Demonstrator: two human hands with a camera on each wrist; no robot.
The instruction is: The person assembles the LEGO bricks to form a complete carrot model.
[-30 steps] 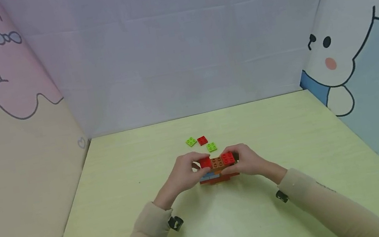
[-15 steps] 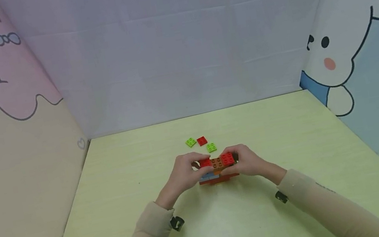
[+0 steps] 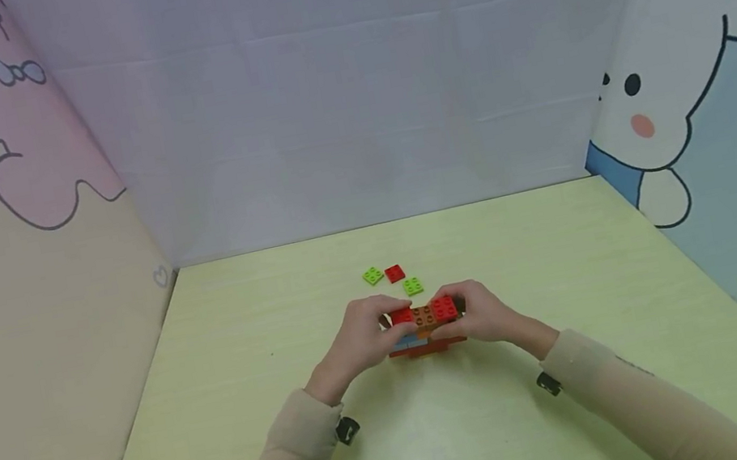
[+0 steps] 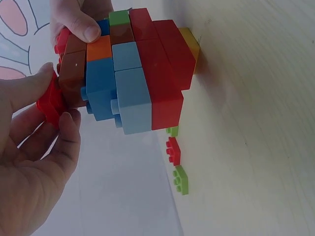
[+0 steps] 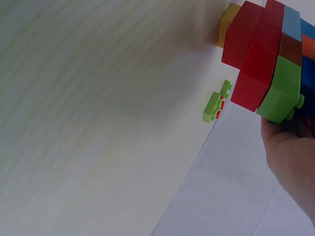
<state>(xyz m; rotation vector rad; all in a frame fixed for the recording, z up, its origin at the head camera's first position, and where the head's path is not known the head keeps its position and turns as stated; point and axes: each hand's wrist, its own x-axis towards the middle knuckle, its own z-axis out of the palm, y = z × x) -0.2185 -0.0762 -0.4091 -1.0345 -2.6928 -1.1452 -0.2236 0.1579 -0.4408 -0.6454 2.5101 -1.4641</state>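
Note:
A layered toy-brick build (image 3: 423,317) stands on the table between both hands, with brown bricks on top, blue, orange and green ones below, then red layers (image 4: 160,73) and a yellow base brick (image 4: 191,46). My left hand (image 3: 360,336) pinches a flat red brick (image 4: 50,101) between thumb and fingers at the build's top left end. In the left wrist view this brick sits against the brown brick (image 4: 73,78). My right hand (image 3: 481,312) grips the top right end, beside another red brick (image 3: 444,308). Its fingers are mostly hidden in the right wrist view.
Beyond the build lie two flat green bricks, a left one (image 3: 372,275) and a nearer one (image 3: 412,286), with a flat red brick (image 3: 394,274) by them. The pale table (image 3: 262,298) meets a plain back wall (image 3: 346,102) and printed side walls.
Both hands keep their hold on the build. The left hand's red brick and thumb have shifted very slightly; the whole view has also moved a little. The loose bricks lie as before.

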